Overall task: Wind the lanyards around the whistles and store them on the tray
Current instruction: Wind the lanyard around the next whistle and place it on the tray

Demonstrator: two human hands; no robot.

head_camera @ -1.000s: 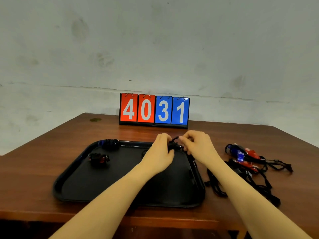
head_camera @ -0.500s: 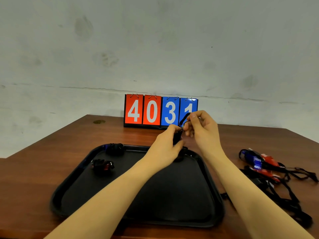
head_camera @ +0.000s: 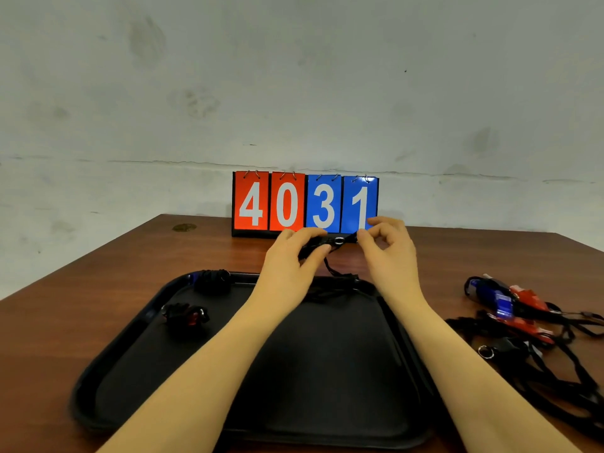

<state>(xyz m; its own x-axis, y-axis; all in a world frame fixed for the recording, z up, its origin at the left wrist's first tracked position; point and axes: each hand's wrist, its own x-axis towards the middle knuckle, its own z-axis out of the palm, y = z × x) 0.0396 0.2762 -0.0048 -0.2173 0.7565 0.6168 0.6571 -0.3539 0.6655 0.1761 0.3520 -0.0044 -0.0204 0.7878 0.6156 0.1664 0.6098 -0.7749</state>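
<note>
My left hand (head_camera: 291,259) grips a black whistle (head_camera: 315,248) above the far edge of the black tray (head_camera: 137,351). My right hand (head_camera: 389,253) pinches the black lanyard (head_camera: 349,239) just right of the whistle's metal ring. The rest of that lanyard hangs down onto the tray's far part (head_camera: 336,286). Two wound whistles lie on the tray: a blue one (head_camera: 212,280) at the far left corner and a red one (head_camera: 184,316) near the left rim. A tangle of blue, red and black whistles with loose lanyards (head_camera: 523,325) lies on the table right of the tray.
A flip scoreboard (head_camera: 305,204) reading 4031 stands at the table's far edge, right behind my hands. The wooden table (head_camera: 98,276) ends at a grey wall behind. The loose lanyards spread toward the right front edge.
Both hands rose from the tray with the black whistle. They have now drawn apart, the right hand pulling the lanyard out sideways to the right of the whistle.
</note>
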